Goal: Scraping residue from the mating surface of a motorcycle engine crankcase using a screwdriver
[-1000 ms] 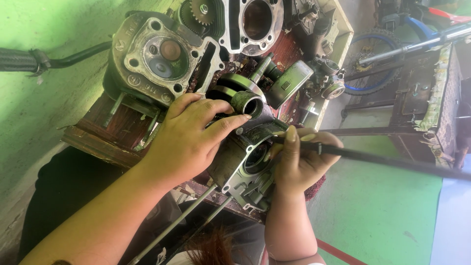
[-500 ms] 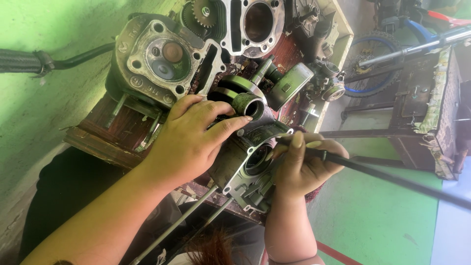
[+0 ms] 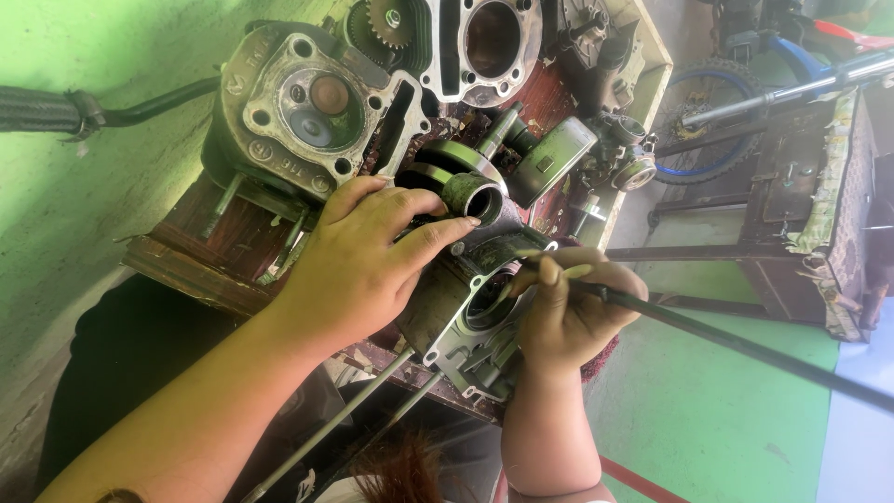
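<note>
Crankcase (image 3: 466, 312) is lying on the near edge of the table (image 3: 200, 251), its round bore (image 3: 486, 300) facing up between the two hands. A crank assembly (image 3: 466, 182) with a short tube is sitting at its far end.

Rod (image 3: 745, 343): long, dark, thin. Its long axis is running from the lower right of the view up and left toward the bore, so the working end is lying just left of the right hand. The tip itself is hidden behind the fingers.

Right hand (image 3: 573, 312) is curling tightly around the rod near its tip, fingers closed on it, knuckles pressing close over the crankcase rim. It is the nearer hand to the bore.

Left hand (image 3: 358, 265) is resting flat and half open on the far side of the crankcase, fingers spread and stretching toward the crank tube; it is bracing, not gripping anything fully.

Farther out: cylinder head (image 3: 312, 107) is lying just beyond the left hand, a cylinder block (image 3: 489, 42) with a wide bore behind it, a small sprocket (image 3: 389, 19) between them. A bicycle wheel (image 3: 708, 116) is showing past the table on the green floor (image 3: 708, 419). Two thin studs (image 3: 349, 424) are sticking out of the crankcase toward the person.
</note>
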